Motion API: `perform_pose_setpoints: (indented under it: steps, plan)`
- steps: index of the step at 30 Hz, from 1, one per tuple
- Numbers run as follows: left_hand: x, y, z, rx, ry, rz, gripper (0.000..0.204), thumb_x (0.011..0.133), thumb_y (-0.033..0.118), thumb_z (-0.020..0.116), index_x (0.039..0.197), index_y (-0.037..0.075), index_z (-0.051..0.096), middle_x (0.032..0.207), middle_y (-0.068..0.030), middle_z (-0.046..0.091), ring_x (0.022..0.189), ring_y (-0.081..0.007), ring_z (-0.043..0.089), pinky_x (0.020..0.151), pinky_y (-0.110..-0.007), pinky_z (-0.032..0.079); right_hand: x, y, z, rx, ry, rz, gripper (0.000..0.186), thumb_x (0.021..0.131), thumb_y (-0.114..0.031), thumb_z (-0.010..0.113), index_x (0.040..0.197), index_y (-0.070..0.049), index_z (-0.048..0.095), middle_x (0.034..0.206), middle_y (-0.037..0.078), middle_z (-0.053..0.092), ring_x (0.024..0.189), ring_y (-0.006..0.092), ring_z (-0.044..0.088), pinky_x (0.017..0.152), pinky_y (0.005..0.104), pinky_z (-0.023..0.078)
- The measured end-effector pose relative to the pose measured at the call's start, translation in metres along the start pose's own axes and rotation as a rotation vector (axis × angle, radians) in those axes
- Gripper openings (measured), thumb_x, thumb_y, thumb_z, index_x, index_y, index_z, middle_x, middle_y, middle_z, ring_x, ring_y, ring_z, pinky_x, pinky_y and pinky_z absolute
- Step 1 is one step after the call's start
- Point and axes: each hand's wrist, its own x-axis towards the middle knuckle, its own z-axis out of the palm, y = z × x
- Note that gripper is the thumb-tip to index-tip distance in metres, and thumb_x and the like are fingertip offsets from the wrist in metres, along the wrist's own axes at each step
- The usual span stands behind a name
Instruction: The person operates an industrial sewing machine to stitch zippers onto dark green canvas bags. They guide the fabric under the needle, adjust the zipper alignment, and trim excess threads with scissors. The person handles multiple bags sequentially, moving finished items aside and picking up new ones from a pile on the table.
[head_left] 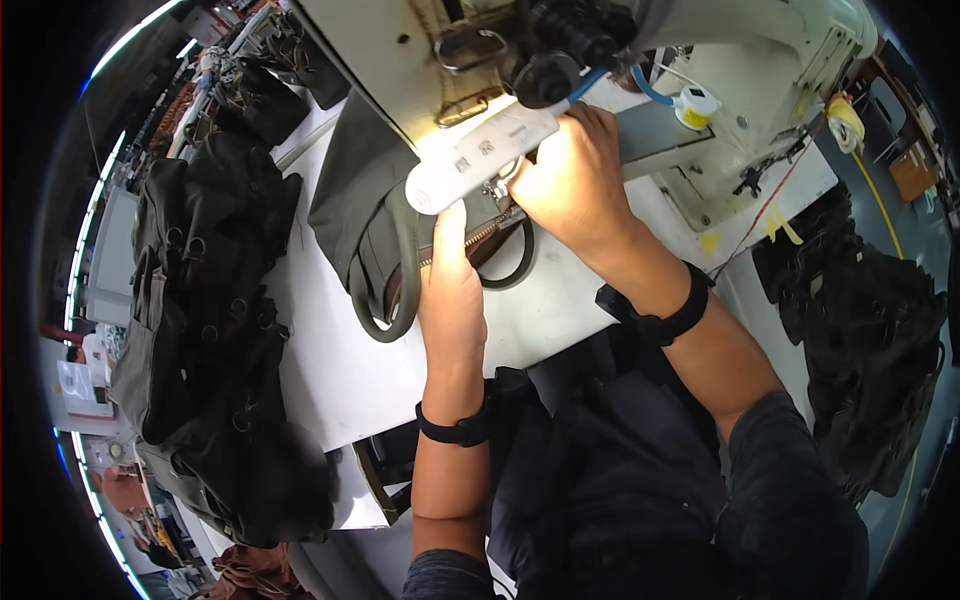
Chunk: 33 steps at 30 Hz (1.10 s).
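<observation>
A dark grey-green bag (375, 185) with tubular handles (400, 290) and a brass zipper (480, 240) lies under the head of an industrial sewing machine (760, 100). My left hand (453, 285) grips the bag by the zipper, thumb pointing up along the top; its other fingers are hidden beneath. Close to the needle area, my right hand (580, 185) is closed, its fingers curled. What it pinches there is hidden. A pale lamp-like cover (480, 160) hangs over the work and blocks part of the view of the stitching spot.
Dark bags with metal rings (215, 330) are piled along the left side of the white table (545, 315). More dark bags (865, 340) hang or lie at the right. A small white spool (695, 107) stands by the machine. The machine head overhangs my hands closely.
</observation>
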Motion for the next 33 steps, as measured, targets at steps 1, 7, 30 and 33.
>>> perform_pose_setpoints:
  steps: [1,7,30,33]
  plan:
    - [-0.002,0.001,-0.001,-0.015,-0.002,0.003,0.036,0.106,0.026,0.063,0.134,0.004,0.064,0.125,-0.0057,0.070,0.112,-0.0166,0.067,0.098,-0.037,0.055,0.001,-0.001,-0.002,0.031,-0.031,0.040,0.020,0.078,-0.017,0.073,0.090,-0.002,0.071,0.087,0.016,0.070,0.086,0.0339,0.066,0.090,0.0459,0.042]
    - [-0.010,0.006,0.005,0.073,-0.039,-0.009,0.036,0.106,0.024,0.064,0.135,0.002,0.064,0.126,-0.0082,0.070,0.112,-0.0176,0.068,0.099,-0.038,0.056,0.000,-0.007,-0.007,0.041,-0.033,0.086,0.023,0.079,-0.018,0.077,0.096,-0.003,0.073,0.089,0.015,0.071,0.088,0.0333,0.067,0.091,0.0462,0.044]
    - [0.005,-0.003,-0.015,-0.065,-0.253,0.044,0.035,0.102,0.015,0.067,0.135,0.003,0.063,0.126,-0.0075,0.070,0.115,-0.0185,0.067,0.099,-0.041,0.057,-0.006,-0.006,-0.007,-0.001,0.042,0.087,0.023,0.078,-0.019,0.077,0.096,-0.005,0.076,0.090,0.016,0.069,0.089,0.0366,0.065,0.087,0.0490,0.049]
    - [0.008,-0.005,-0.015,-0.063,-0.256,0.024,0.035,0.102,0.016,0.067,0.134,0.004,0.063,0.126,-0.0071,0.070,0.115,-0.0184,0.067,0.100,-0.041,0.056,-0.006,-0.005,-0.006,0.001,0.031,0.109,0.021,0.078,-0.020,0.077,0.091,-0.004,0.075,0.087,0.017,0.068,0.086,0.0376,0.065,0.086,0.0492,0.049]
